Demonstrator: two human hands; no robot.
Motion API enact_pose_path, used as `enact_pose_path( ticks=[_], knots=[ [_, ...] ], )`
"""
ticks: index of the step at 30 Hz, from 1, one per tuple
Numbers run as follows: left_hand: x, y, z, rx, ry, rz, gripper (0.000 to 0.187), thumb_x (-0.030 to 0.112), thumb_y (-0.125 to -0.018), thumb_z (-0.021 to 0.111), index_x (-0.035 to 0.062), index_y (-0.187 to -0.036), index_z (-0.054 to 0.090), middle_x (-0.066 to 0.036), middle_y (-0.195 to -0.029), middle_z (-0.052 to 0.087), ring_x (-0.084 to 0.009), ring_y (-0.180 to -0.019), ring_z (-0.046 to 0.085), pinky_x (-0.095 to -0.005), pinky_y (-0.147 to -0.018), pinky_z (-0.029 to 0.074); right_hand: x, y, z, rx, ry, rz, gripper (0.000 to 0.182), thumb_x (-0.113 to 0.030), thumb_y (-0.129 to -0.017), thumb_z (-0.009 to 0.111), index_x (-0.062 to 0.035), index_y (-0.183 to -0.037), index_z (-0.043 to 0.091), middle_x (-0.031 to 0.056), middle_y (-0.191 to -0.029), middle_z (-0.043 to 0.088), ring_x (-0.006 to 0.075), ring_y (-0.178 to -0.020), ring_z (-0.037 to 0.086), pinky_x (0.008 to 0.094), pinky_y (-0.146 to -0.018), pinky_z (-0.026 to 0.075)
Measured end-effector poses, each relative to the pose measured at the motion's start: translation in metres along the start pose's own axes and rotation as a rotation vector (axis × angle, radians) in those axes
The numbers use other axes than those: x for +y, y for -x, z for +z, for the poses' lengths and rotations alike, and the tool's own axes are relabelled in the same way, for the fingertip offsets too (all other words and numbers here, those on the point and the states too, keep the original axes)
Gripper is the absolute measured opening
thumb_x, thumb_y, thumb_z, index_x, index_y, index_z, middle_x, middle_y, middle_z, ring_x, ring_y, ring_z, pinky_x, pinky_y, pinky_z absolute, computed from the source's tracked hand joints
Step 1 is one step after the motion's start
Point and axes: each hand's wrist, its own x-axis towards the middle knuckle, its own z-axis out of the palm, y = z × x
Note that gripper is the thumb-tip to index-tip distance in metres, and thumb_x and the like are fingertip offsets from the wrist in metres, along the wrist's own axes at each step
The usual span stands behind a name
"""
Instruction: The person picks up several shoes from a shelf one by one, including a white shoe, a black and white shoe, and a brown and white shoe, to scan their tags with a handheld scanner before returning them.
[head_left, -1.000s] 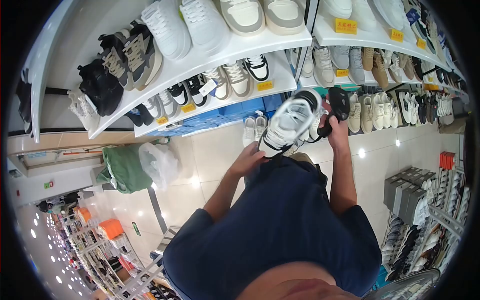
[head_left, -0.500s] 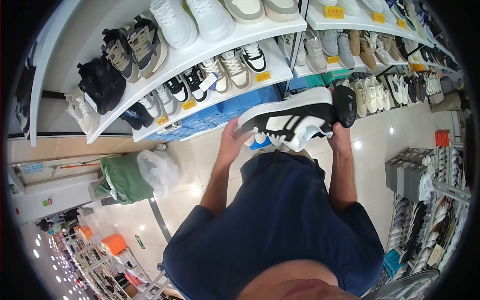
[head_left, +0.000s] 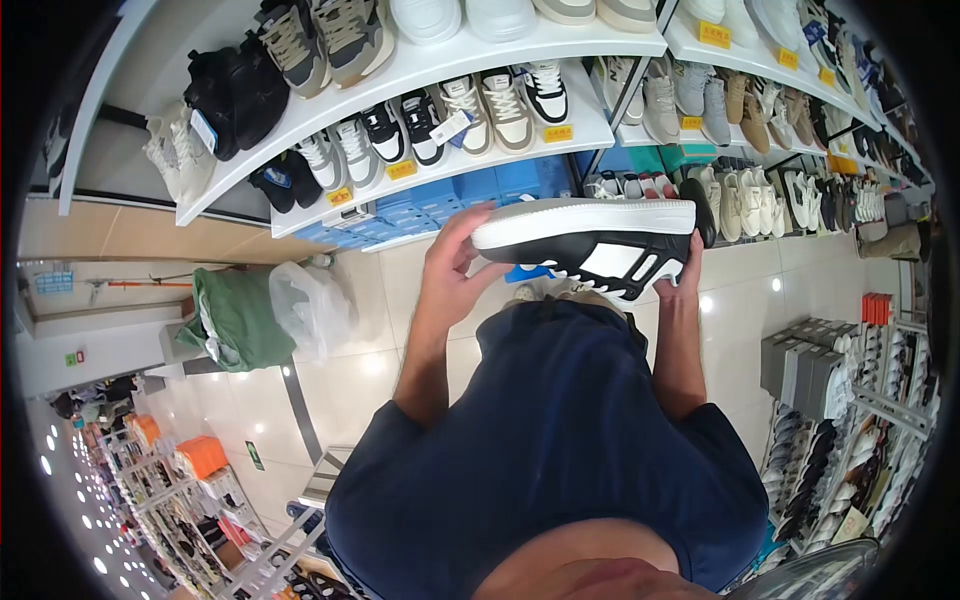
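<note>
The left hand [head_left: 449, 275] grips an upturned sneaker [head_left: 590, 243] by its toe, the right hand [head_left: 686, 274] at its heel.

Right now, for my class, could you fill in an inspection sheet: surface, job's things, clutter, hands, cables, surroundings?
Surface: white shelf with shoes; pale tiled floor below.
Job's things: black-and-white shoe, sole toward the shelf; black object behind its right end, mostly hidden.
Clutter: green bag and translucent plastic bag on the floor.
Hands: left hand grips the shoe's left end; right hand at its other end, grip partly hidden.
Cables: nothing seen.
Surroundings: grey boxes, orange box.
</note>
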Motion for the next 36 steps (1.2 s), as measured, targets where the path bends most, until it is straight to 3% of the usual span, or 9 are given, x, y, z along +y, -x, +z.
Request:
enact_pose_path(
  ticks=[12, 15, 19, 20, 21, 23, 29, 33, 36],
  knots=[
    [0.038, 0.004, 0.016, 0.065, -0.260, 0.102, 0.055, 0.002, -0.081, 0.069, 0.0001, -0.135, 0.057, -0.021, -0.123, 0.065, -0.0321, -0.112, 0.064, -0.0361, -0.094, 0.051, 0.015, -0.003, -0.027, 0.046, -0.284, 0.363, 0.050, -0.044, -0.104, 0.045, -0.0075, -0.137, 0.056, 0.0142, -0.127, 0.067, 0.0307, -0.115, 0.065, 0.0459, -0.101, 0.052],
    [0.040, -0.009, 0.020, 0.016, -0.473, 0.151, 0.048, 0.010, -0.094, 0.057, -0.0016, -0.141, 0.051, -0.011, -0.108, 0.065, -0.0131, -0.077, 0.062, -0.0257, -0.064, 0.051, 0.022, -0.009, -0.049, 0.075, -0.244, 0.246, 0.041, -0.037, -0.107, 0.042, -0.0093, -0.132, 0.058, 0.0119, -0.126, 0.066, 0.0284, -0.117, 0.064, 0.0459, -0.103, 0.050],
    [0.027, -0.028, 0.035, 0.223, -0.332, -0.111, 0.038, 0.024, -0.106, 0.042, 0.0021, -0.134, 0.056, -0.004, -0.074, 0.061, -0.0067, -0.047, 0.048, -0.0229, -0.045, 0.040, 0.006, -0.007, -0.030, 0.116, -0.045, 0.181, 0.049, -0.041, -0.107, 0.040, -0.0091, -0.144, 0.048, 0.0084, -0.138, 0.058, 0.0269, -0.127, 0.058, 0.0467, -0.107, 0.047],
    [0.023, -0.032, 0.036, 0.268, -0.234, -0.222, 0.039, 0.029, -0.107, 0.041, 0.0018, -0.131, 0.057, -0.004, -0.073, 0.060, -0.0069, -0.046, 0.047, -0.0232, -0.042, 0.038, 0.006, -0.011, -0.063, -0.091, -0.140, 0.164, 0.051, -0.039, -0.106, 0.042, -0.0073, -0.146, 0.046, 0.0101, -0.139, 0.058, 0.0258, -0.123, 0.060, 0.0448, -0.099, 0.051],
    [0.017, -0.036, 0.037, 0.312, -0.135, -0.332, 0.042, 0.035, -0.108, 0.041, 0.0015, -0.127, 0.058, -0.004, -0.072, 0.059, -0.0070, -0.044, 0.046, -0.0235, -0.039, 0.036, 0.002, -0.008, -0.045, 0.213, 0.009, 0.153, 0.049, -0.033, -0.104, 0.049, -0.0068, -0.146, 0.045, 0.0103, -0.136, 0.059, 0.0238, -0.114, 0.063, 0.0400, -0.085, 0.055],
    [-0.002, -0.043, 0.038, 0.363, -0.080, -0.360, 0.048, 0.043, -0.108, 0.040, 0.0001, -0.117, 0.060, -0.003, -0.069, 0.056, -0.0074, -0.041, 0.044, -0.0239, -0.035, 0.033, -0.002, -0.012, -0.069, 0.136, 0.200, 0.102, 0.048, -0.034, -0.104, 0.049, -0.0055, -0.142, 0.048, 0.0084, -0.130, 0.062, 0.0217, -0.105, 0.064, 0.0354, -0.074, 0.053],
    [-0.046, -0.053, 0.036, 0.393, 0.099, -0.628, 0.046, 0.045, -0.106, 0.042, 0.0029, -0.105, 0.061, -0.002, -0.067, 0.057, -0.0114, -0.044, 0.049, -0.0273, -0.036, 0.035, -0.024, -0.029, -0.031, 0.236, 0.228, 0.067, 0.048, -0.014, -0.099, 0.061, -0.0041, -0.143, 0.046, 0.0073, -0.127, 0.062, 0.0211, -0.112, 0.062, 0.0381, -0.095, 0.052],
    [-0.071, -0.052, 0.044, 0.345, 0.268, -0.660, 0.052, 0.042, -0.104, 0.043, 0.0001, -0.132, 0.055, -0.008, -0.084, 0.067, -0.0143, -0.058, 0.060, -0.0268, -0.044, 0.044, -0.019, -0.054, -0.050, 0.290, 0.207, 0.018, 0.044, -0.008, -0.098, 0.061, -0.0074, -0.140, 0.049, 0.0076, -0.126, 0.060, 0.0190, -0.110, 0.062, 0.0349, -0.091, 0.052],
    [-0.078, -0.038, 0.035, -0.057, 0.463, -0.859, 0.071, 0.036, -0.098, 0.055, 0.0013, -0.154, 0.029, -0.016, -0.099, 0.070, -0.0199, -0.061, 0.070, -0.0268, -0.047, 0.055, -0.012, -0.075, -0.079, 0.352, 0.221, 0.041, 0.040, -0.009, -0.098, 0.062, -0.0059, -0.136, 0.052, 0.0072, -0.121, 0.063, 0.0185, -0.106, 0.063, 0.0354, -0.093, 0.052]
  ],
)
